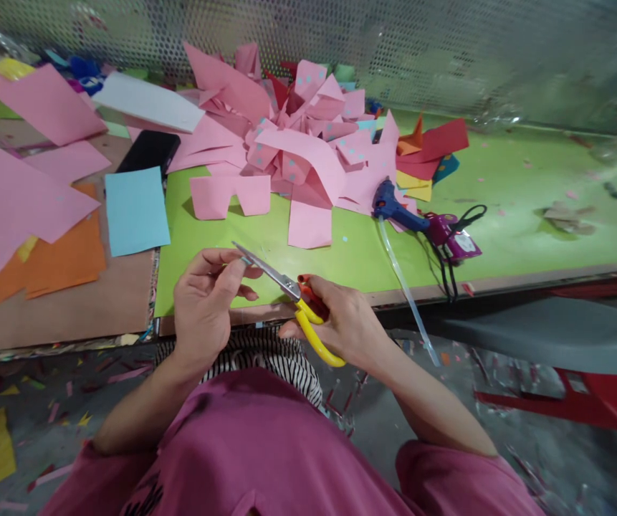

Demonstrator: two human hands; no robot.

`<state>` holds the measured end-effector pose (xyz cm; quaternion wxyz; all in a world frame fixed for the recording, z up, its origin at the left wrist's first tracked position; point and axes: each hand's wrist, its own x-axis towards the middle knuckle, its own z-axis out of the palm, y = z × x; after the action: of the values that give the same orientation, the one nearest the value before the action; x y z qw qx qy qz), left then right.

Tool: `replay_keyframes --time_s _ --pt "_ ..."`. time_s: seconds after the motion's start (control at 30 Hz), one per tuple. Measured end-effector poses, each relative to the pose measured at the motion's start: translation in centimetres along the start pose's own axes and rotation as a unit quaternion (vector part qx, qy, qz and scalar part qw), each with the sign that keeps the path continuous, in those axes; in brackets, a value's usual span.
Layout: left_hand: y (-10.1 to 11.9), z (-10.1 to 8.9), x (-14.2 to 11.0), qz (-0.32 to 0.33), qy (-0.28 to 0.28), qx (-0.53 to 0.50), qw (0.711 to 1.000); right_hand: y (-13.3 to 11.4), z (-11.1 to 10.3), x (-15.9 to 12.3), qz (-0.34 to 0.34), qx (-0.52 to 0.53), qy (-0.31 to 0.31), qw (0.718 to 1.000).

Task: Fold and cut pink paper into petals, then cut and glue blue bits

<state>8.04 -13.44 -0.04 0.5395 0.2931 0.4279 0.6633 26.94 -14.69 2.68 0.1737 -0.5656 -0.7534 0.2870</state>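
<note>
My right hand (343, 315) grips a pair of scissors (281, 278) with yellow handles. Their blades look closed or nearly so, and point up and left to my left hand (208, 297). The thumb and fingers of that hand pinch a tiny light blue piece (246, 261), apparently paper, beside the blade tips; most of it is hidden. Just beyond my hands, a pink paper cutout shaped like glasses (230, 197) lies on the green table top (265, 240). To the left is a light blue paper sheet (137, 211).
Pink paper pieces (308, 154), some blue-dotted, are heaped at the back. A blue glue gun (391, 204) with a clear glue stick (402, 272) lies at right, beside a purple object (453, 236). A black phone (150, 150) and orange paper (66, 261) are at left.
</note>
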Motion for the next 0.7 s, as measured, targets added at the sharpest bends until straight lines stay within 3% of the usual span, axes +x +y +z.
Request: replay_keyframes --time_s 0.27,0.4,0.57,0.7 --pt "0.3 -0.7 1.1 -0.102 -0.039 -0.039 0.993 0.9 -1.5 0.7 0.060 -0.025 0.007 0.998" --pt "0.3 -1.0 1.5 -0.104 -0.048 -0.015 0.993 2.2 -2.5 1.1 0.092 -0.111 0.034 0.989" --pt "0.7 -1.2 2.4 -0.098 -0.052 0.038 0.993 5.3 -4.6 2.3 0.149 -0.232 0.101 0.956" --pt "1.4 -0.8 3.6 -0.070 -0.116 0.172 0.976 7.8 -6.4 3.3 0.170 -0.269 0.113 0.941"
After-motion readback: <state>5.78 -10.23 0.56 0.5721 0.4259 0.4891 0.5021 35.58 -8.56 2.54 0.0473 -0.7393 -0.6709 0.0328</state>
